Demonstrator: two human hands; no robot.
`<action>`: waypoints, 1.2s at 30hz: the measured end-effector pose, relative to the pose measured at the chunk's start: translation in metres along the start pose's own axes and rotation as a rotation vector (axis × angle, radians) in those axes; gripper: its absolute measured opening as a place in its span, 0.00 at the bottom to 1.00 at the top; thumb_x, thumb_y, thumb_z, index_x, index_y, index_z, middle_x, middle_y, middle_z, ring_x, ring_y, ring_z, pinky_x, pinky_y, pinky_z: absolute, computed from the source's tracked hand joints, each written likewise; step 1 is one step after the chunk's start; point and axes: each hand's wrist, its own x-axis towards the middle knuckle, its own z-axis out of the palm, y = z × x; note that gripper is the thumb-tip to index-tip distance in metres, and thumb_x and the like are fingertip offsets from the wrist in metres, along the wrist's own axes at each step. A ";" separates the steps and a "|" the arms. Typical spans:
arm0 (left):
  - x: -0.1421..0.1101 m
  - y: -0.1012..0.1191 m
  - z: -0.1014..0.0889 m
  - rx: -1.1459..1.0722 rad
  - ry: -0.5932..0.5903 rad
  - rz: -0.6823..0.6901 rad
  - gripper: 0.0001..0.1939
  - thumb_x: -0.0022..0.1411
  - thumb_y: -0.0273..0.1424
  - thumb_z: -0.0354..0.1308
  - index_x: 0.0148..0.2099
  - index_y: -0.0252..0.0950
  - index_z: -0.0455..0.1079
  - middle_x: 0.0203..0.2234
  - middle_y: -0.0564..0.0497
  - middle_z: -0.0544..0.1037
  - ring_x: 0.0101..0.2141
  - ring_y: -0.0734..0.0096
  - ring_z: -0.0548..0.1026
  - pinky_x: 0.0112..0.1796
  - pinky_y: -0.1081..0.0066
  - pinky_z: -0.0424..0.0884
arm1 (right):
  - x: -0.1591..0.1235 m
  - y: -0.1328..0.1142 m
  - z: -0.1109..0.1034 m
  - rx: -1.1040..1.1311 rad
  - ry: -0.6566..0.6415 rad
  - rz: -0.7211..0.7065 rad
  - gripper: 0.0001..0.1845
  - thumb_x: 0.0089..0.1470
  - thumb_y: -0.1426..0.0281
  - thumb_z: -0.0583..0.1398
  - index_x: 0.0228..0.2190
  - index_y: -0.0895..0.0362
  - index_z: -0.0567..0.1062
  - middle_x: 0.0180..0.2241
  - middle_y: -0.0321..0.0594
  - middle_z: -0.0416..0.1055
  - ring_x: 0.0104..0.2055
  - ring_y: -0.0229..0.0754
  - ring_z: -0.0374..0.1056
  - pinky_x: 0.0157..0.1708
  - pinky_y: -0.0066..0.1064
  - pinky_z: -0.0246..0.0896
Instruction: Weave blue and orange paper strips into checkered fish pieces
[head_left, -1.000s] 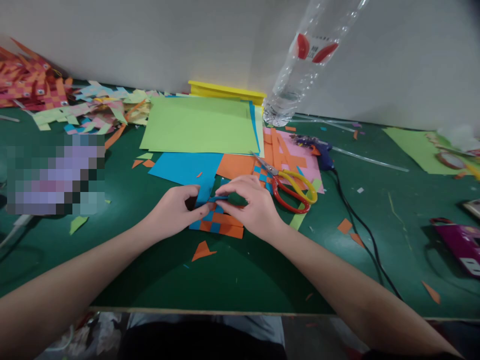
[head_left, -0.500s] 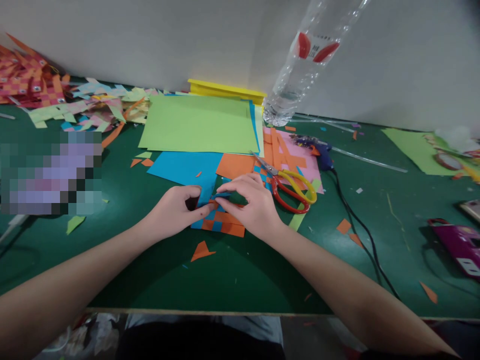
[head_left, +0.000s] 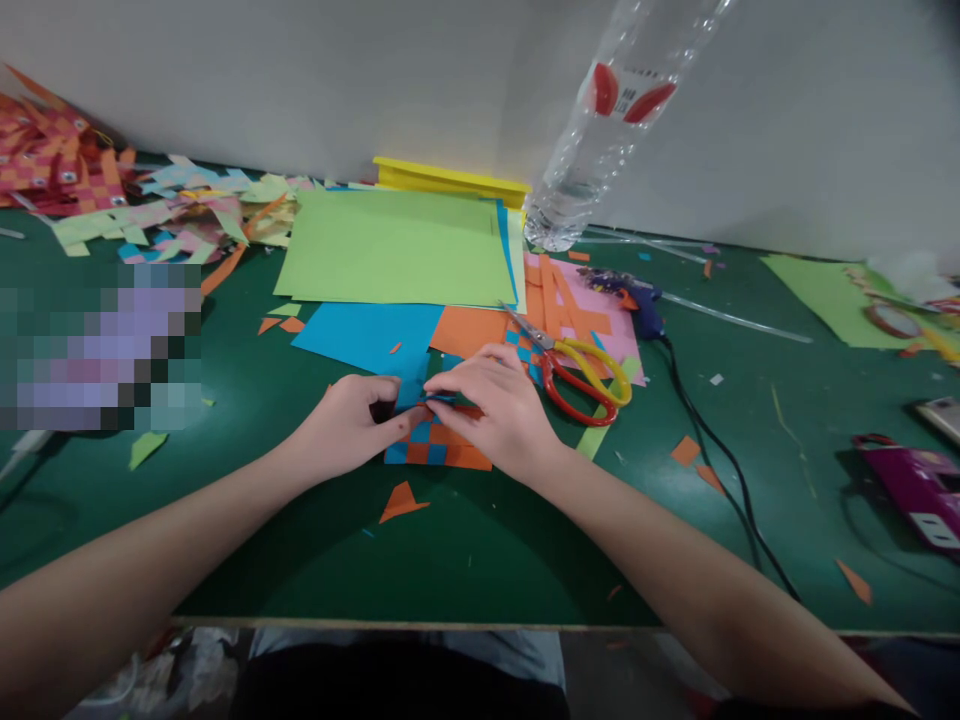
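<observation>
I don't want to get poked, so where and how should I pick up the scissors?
Take the scissors by the red and yellow handles, probably with the right hand, coming from your right and the near side. The handles point that way, their open loops leave room for fingers, and the pointed blades face away, toward the far left.

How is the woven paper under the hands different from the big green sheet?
The woven paper has blue and orange checks; the green sheet is plain. The green sheet is larger than the woven paper. The woven paper is being handled; the green sheet lies untouched. Both are paper.
</observation>
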 end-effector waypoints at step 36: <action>0.003 -0.006 -0.002 -0.216 -0.021 -0.017 0.17 0.55 0.43 0.58 0.26 0.34 0.72 0.21 0.53 0.71 0.22 0.73 0.65 0.25 0.74 0.62 | -0.001 -0.004 -0.004 -0.205 0.076 -0.247 0.07 0.58 0.77 0.57 0.33 0.57 0.75 0.28 0.35 0.78 0.30 0.34 0.70 0.44 0.34 0.61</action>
